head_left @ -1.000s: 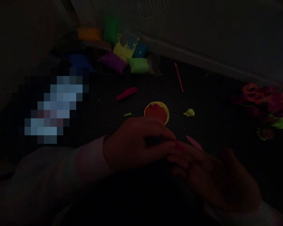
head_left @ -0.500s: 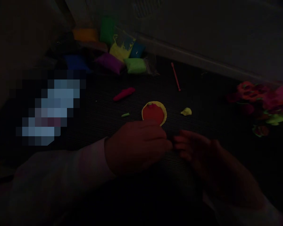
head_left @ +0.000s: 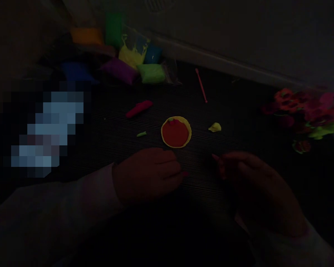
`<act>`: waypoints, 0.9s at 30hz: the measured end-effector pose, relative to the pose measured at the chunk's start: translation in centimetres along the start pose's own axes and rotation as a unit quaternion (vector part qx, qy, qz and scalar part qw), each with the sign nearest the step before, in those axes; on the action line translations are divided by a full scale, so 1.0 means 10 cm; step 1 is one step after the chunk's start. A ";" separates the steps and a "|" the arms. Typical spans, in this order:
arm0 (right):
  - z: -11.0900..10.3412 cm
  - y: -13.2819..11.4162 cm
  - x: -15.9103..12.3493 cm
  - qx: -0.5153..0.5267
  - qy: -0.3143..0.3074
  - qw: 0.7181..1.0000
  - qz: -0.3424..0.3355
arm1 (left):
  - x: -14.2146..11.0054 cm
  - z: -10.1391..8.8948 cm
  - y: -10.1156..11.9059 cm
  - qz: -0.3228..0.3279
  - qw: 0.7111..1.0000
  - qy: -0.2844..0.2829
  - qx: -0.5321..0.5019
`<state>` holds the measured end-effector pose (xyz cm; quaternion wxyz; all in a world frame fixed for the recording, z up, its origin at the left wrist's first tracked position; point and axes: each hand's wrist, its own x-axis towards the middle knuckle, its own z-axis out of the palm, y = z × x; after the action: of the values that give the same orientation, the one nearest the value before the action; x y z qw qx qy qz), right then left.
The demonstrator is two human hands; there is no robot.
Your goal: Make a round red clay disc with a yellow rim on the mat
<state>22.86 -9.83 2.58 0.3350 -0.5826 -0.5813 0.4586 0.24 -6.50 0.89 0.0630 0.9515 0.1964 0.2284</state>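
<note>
My left hand [head_left: 149, 174] is closed just below a round clay disc [head_left: 175, 133], red with a raised yellow rim and small pink and green bits at its top edge. A small piece of pink clay [head_left: 185, 173] shows at its fingertips. To the right, my right hand [head_left: 258, 181] is closed around a slim pink pointed thing [head_left: 215, 157], most of which is hidden by the fingers. A pink clay roll [head_left: 139, 109] and a short green clay strip [head_left: 141, 134] lie left of the disc. On its right is a yellow clay lump [head_left: 215, 127].
Bags of coloured clay, among them a light green one [head_left: 151, 73], are heaped at the back left. A thin pink stick tool [head_left: 201, 85] lies behind the disc. Colourful clay shapes [head_left: 306, 111] stand at the right. A blurred-out bright patch [head_left: 52, 129] is at the left.
My hands have moved apart. The right fingers, spread before, are now closed with a pink tip sticking out. Pink clay has come into sight at my left fingertips, and the whole disc shows.
</note>
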 end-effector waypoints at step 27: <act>0.25 0.04 -0.06 -0.444 -0.099 0.820 -0.347 | -0.06 -0.03 0.04 -0.031 0.997 -0.064 -0.022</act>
<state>20.73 -10.86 1.44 0.1175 -0.3795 -0.9158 0.0596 -0.29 -7.07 1.02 0.1030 0.9560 0.2163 0.1691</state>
